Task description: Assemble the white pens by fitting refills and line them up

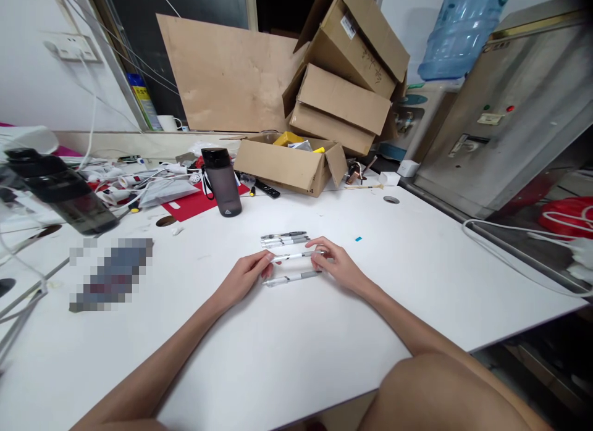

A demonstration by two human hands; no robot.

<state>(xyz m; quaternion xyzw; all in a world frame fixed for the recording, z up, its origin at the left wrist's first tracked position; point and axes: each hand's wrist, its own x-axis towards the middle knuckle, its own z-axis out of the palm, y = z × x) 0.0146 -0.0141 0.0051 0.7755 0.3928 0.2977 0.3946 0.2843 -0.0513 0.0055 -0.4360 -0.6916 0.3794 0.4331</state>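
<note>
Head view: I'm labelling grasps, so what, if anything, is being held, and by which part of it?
A white-and-gray pen, held near both ends: the left hand at one end, the right hand at the gray end.

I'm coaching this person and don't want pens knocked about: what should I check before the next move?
1. Left hand grips the held pen at its left end: ok.
2. Right hand at its right end: ok.
3. Near pen lying on the table: ok.
4. Dark bottle upright, apart from the pens: ok.
5. Table free of scraps: not ok, blue scrap beyond the right hand.
6. Held pen's writing tip out: cannot tell.
</note>
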